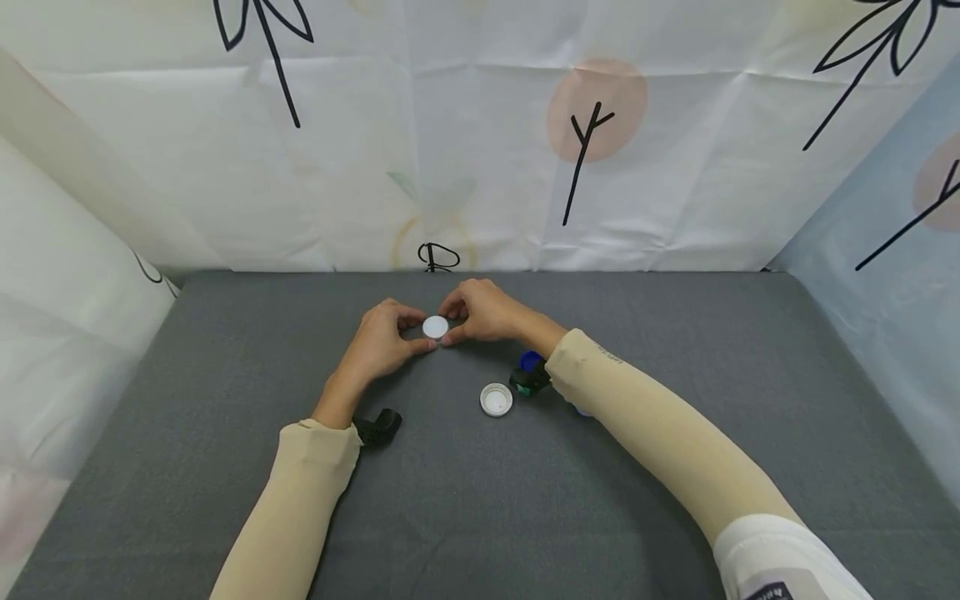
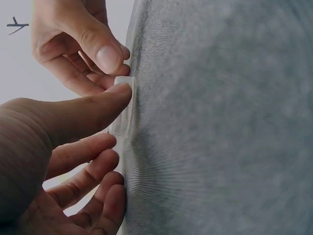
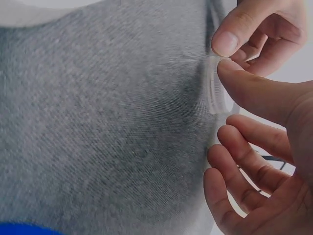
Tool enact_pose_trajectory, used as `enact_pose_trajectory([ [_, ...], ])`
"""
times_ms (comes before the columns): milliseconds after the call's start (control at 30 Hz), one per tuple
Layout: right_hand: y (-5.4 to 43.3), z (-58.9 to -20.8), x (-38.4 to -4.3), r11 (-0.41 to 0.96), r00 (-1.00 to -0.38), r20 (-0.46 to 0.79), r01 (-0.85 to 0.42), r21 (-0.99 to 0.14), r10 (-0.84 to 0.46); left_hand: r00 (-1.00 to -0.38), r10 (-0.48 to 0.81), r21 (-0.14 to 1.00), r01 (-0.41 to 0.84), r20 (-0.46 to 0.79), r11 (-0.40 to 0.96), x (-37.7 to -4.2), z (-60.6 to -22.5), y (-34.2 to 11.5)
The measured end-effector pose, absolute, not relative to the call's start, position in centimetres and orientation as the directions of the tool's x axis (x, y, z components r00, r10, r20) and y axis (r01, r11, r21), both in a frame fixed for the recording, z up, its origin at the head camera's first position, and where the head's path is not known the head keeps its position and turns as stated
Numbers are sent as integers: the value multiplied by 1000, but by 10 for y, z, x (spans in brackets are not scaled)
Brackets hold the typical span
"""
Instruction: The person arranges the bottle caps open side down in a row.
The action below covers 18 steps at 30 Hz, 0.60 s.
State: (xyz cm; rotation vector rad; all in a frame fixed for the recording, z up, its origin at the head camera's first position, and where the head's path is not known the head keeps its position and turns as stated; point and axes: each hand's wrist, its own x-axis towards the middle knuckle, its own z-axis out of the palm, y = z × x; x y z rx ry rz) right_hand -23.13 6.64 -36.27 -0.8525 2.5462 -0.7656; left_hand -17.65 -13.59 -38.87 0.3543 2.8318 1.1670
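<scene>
A white ribbed bottle cap (image 1: 435, 327) stands at the far middle of the grey table, between both hands. My left hand (image 1: 378, 337) holds it from the left, thumb at the near side and index finger at the far side. From the right, my right hand (image 1: 486, 312) grips the same cap with thumb and fingertips. In the left wrist view the left thumb lies across the ribbed side of the cap (image 2: 123, 123). The right wrist view shows both thumbs close together on the cap (image 3: 214, 93), its remaining fingers loosely bent.
Nearer on the table (image 1: 450, 517) lies another white cap (image 1: 496, 400), hollow side up. Beside the right wrist is a blue cap (image 1: 530, 360), partly covered by the black wrist camera (image 1: 531, 380). A further blue thing peeks out under the right sleeve (image 1: 660, 433). A printed white cloth (image 1: 480, 167) hangs behind the table.
</scene>
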Motion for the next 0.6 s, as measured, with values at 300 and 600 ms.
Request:
enact_pose_trajectory([
  [300, 90, -356, -216, 597, -771, -46, -453, -663, -636, -957, 276, 684, 258, 85, 682, -169, -373, -128],
  [600, 118, -355, -185, 526, -777, 54, -474, -706, -628, -915, 394, 746, 324, 90, 583, -157, -364, -116],
])
